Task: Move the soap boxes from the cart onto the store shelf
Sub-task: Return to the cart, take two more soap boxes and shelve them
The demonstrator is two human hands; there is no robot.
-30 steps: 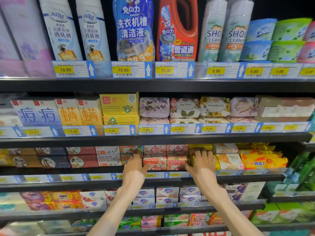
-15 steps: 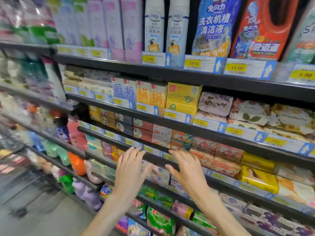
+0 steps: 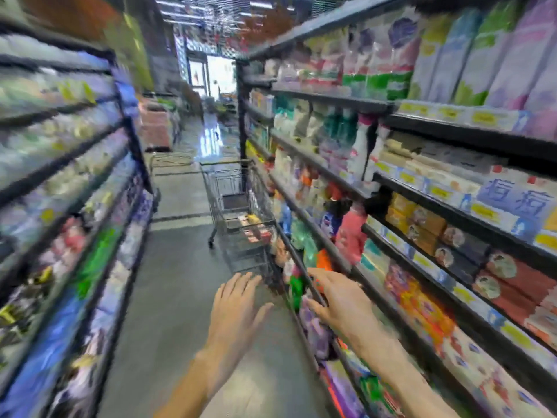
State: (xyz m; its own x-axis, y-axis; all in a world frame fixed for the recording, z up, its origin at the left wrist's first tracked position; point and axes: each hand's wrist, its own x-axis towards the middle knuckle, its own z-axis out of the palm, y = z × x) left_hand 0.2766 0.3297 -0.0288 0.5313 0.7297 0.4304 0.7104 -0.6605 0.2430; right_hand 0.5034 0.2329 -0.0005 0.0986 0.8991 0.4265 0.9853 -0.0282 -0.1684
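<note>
I am turning away from the store shelf (image 3: 452,224) where I was just setting soap, and now facing down the aisle. My left hand (image 3: 236,309) and right hand (image 3: 340,300) are both spread and empty, reaching toward the cart (image 3: 238,218), where more soap boxes (image 3: 251,226) are waiting.
</note>
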